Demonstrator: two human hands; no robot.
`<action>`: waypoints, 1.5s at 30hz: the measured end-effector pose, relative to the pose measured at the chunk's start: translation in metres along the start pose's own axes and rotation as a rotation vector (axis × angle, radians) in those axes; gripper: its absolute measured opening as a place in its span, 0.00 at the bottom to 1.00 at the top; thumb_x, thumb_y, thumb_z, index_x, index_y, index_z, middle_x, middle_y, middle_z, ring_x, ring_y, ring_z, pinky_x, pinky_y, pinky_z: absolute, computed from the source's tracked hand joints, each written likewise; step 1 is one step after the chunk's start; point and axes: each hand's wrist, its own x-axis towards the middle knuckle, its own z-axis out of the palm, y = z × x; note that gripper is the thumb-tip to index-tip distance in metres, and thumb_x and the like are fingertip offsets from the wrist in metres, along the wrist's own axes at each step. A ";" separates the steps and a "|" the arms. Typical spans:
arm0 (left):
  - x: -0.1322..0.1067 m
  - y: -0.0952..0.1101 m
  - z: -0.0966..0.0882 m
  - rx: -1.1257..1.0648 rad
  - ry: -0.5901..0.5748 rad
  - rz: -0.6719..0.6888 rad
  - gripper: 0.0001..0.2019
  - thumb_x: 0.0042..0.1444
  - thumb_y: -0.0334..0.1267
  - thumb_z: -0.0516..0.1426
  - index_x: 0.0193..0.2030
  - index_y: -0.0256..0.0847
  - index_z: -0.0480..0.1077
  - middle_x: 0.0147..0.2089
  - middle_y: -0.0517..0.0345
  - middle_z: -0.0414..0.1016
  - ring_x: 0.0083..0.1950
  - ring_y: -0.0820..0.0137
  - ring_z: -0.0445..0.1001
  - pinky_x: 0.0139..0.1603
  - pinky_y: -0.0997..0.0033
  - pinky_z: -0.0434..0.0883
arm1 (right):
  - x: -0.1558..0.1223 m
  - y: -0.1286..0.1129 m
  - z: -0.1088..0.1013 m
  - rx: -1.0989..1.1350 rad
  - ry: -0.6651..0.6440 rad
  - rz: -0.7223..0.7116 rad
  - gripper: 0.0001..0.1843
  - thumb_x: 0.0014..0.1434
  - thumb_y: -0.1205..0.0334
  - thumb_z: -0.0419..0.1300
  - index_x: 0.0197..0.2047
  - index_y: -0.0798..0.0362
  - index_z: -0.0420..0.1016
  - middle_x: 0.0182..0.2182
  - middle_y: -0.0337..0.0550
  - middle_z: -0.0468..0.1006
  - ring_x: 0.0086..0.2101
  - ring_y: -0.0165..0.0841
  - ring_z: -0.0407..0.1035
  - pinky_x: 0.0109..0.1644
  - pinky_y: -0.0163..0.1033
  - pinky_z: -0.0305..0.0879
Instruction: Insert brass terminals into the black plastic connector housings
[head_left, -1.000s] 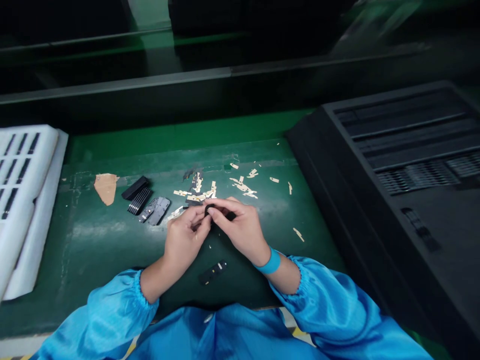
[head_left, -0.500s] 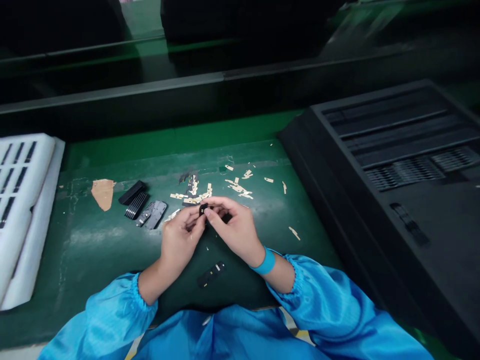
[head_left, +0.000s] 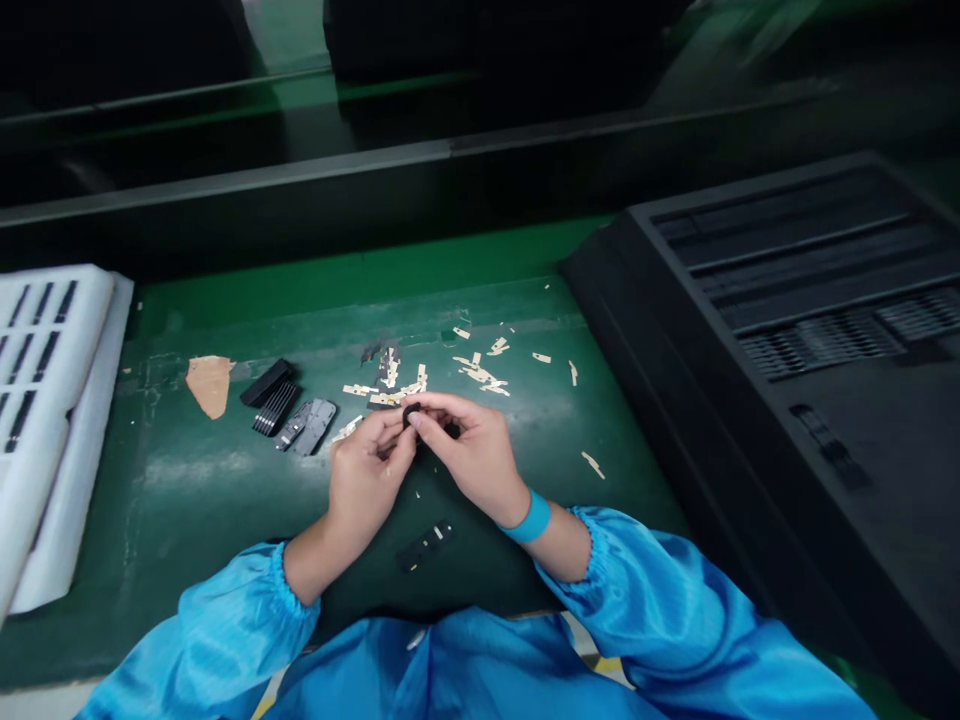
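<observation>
My left hand and my right hand meet over the green table. Both pinch a small black part between their fingertips; most of it is hidden by my fingers. A flat black strip part lies on the table just below my hands. Several tan paper scraps lie scattered beyond my fingers. To the left lie several black and grey plastic pieces.
A white foam tray with slots sits at the left edge. A large black ribbed tray fills the right side. A brown scrap lies left of the plastic pieces. A dark conveyor rail runs along the back.
My hands have stayed together on the small black part, with only slight finger shifts. The view has drifted a little.
</observation>
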 end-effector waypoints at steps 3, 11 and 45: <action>0.000 0.000 0.001 0.003 0.004 0.004 0.08 0.62 0.36 0.62 0.46 0.39 0.76 0.43 0.52 0.87 0.44 0.63 0.86 0.46 0.68 0.82 | 0.000 0.000 0.000 -0.013 0.005 0.003 0.11 0.61 0.60 0.64 0.45 0.49 0.85 0.34 0.39 0.86 0.29 0.29 0.73 0.36 0.35 0.74; -0.001 -0.001 0.000 0.215 0.043 0.158 0.07 0.62 0.34 0.61 0.46 0.40 0.77 0.40 0.54 0.87 0.39 0.65 0.86 0.40 0.71 0.81 | -0.003 0.000 0.004 -0.025 0.035 -0.023 0.11 0.59 0.62 0.62 0.43 0.51 0.84 0.31 0.38 0.83 0.29 0.29 0.73 0.36 0.34 0.72; 0.008 0.011 -0.009 -0.161 -0.129 -0.153 0.15 0.59 0.45 0.65 0.48 0.38 0.79 0.43 0.48 0.86 0.43 0.62 0.86 0.49 0.63 0.82 | 0.005 0.003 -0.002 0.123 -0.074 0.084 0.10 0.59 0.57 0.66 0.42 0.51 0.82 0.24 0.34 0.73 0.25 0.29 0.64 0.31 0.36 0.65</action>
